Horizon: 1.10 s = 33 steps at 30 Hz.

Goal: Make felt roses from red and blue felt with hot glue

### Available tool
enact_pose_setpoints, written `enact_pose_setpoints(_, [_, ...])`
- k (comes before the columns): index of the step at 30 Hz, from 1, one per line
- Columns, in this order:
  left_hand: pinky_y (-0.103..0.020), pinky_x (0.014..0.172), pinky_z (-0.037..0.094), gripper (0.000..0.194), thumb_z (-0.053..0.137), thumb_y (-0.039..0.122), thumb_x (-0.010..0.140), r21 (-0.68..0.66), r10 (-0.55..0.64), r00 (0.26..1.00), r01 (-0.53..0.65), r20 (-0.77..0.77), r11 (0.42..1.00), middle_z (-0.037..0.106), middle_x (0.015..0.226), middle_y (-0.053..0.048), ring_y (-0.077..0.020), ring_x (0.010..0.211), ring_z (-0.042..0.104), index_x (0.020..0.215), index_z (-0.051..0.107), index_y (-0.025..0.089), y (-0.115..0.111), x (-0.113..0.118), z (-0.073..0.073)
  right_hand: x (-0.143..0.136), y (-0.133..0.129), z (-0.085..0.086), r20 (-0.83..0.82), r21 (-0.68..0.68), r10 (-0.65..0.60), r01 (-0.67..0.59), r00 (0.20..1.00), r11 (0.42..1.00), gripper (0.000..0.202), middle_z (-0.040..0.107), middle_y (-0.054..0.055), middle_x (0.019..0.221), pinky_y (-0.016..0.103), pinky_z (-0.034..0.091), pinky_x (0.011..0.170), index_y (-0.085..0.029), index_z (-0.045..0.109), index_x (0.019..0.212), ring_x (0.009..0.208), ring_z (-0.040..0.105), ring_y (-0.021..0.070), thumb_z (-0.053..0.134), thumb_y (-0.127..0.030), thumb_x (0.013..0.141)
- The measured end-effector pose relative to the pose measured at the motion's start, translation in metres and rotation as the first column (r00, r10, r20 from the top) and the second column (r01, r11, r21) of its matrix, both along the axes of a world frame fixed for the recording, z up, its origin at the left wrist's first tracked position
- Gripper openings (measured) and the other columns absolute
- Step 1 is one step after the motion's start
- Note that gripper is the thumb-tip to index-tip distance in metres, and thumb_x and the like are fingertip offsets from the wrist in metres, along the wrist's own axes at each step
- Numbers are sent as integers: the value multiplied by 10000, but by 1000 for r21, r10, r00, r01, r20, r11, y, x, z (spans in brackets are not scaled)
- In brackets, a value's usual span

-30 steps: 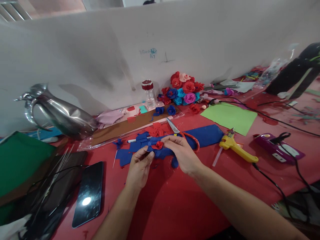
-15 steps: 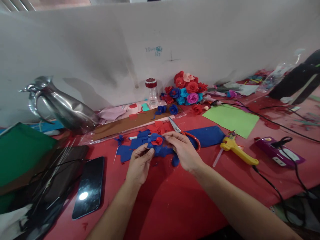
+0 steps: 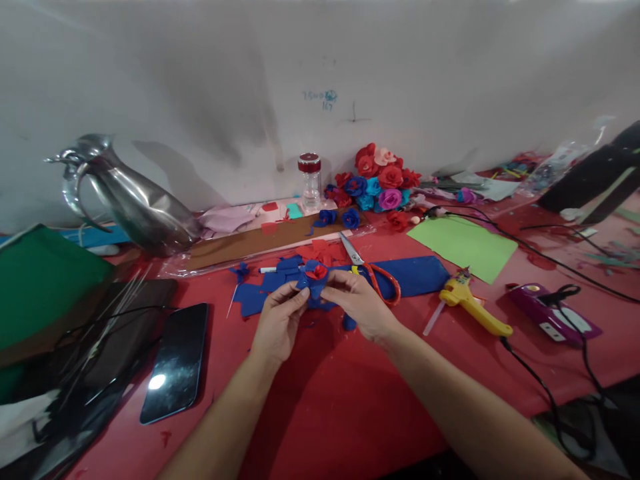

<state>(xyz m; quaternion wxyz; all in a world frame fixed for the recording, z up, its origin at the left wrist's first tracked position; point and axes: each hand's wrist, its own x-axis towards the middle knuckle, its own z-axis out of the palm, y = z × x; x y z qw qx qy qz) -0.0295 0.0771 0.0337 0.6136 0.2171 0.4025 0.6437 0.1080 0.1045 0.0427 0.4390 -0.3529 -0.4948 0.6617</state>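
Between my hands is a small paper flower (image 3: 315, 272) with a red centre and blue outer petals. My left hand (image 3: 281, 319) pinches its left underside between thumb and fingers. On its right lower side, the fingertips of my right hand (image 3: 360, 303) are closed on a blue petal. Cut blue paper pieces (image 3: 251, 300) lie on the table behind and left of the flower, with a pen (image 3: 267, 270) on them. Orange-handled scissors (image 3: 380, 280) rest just beyond my right hand, partly over a blue paper strip (image 3: 423, 275). Red paper scraps (image 3: 320, 251) lie behind the flower.
A yellow glue gun (image 3: 473, 307), a purple power strip (image 3: 550, 313) and green paper (image 3: 465, 243) lie to the right. A phone (image 3: 177, 363) and a metal jug (image 3: 135, 200) are left. A glass jar (image 3: 311, 183) and a paper flower bunch (image 3: 383, 180) stand at the back.
My right fingers have moved down from the flower's upper right edge to its lower right side. The flower is raised slightly and tipped. The view has shifted a little.
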Motion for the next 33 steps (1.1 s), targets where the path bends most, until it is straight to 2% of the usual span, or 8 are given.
enact_pose_setpoints(8, [-162, 605, 479, 231, 886, 157, 449, 0, -18, 1000, 18, -4, 1000, 683, 632, 29, -75, 610, 600, 599, 711, 172, 0, 2, 3, 0, -1, 1, -46, -6, 17, -17, 999, 1000, 163, 652, -35, 687, 298, 486, 761, -209, 680, 728, 700, 581, 133, 795, -278, 636])
enact_pose_setpoints(13, [-155, 552, 441, 216, 882, 163, 468, 7, -11, 1000, 11, -12, 1000, 652, 594, 38, -56, 548, 552, 585, 700, 169, -1, 2, 3, 2, -1, 1, -7, 14, 11, -10, 1000, 1000, 103, 620, -43, 642, 268, 456, 697, -203, 655, 685, 654, 546, 117, 748, -242, 665])
enact_pose_setpoints(16, [-164, 590, 462, 219, 883, 169, 471, 9, -17, 1000, 17, -12, 1000, 666, 617, 31, -67, 584, 577, 591, 700, 170, -1, 2, 3, 2, 0, 1, -3, 20, 13, -13, 1000, 1000, 111, 617, -43, 643, 269, 462, 698, -207, 651, 689, 657, 553, 119, 752, -247, 668])
enact_pose_setpoints(21, [-173, 624, 474, 220, 884, 182, 476, 11, -16, 999, 17, -38, 1000, 682, 651, 27, -79, 626, 596, 617, 715, 176, -1, 2, 2, 1, 1, -2, -38, 9, 22, -22, 999, 1000, 200, 658, -30, 687, 308, 507, 790, -217, 679, 752, 732, 609, 142, 815, -310, 639])
enact_pose_setpoints(25, [-215, 652, 488, 197, 868, 190, 504, 38, -26, 997, 29, -79, 999, 684, 663, 16, -102, 635, 599, 627, 715, 174, -2, 2, 3, 1, 1, -4, -45, -5, 14, -15, 999, 1000, 230, 682, -24, 715, 307, 524, 783, -219, 682, 761, 743, 628, 146, 824, -350, 636])
enact_pose_setpoints(33, [-198, 597, 428, 188, 865, 197, 531, 57, -31, 993, 38, -113, 998, 658, 641, 20, -79, 596, 544, 644, 718, 161, -4, 3, 4, -1, -1, 1, -30, -9, -15, 15, 999, 1000, 177, 683, -19, 726, 318, 521, 778, -232, 678, 762, 742, 625, 157, 786, -324, 657])
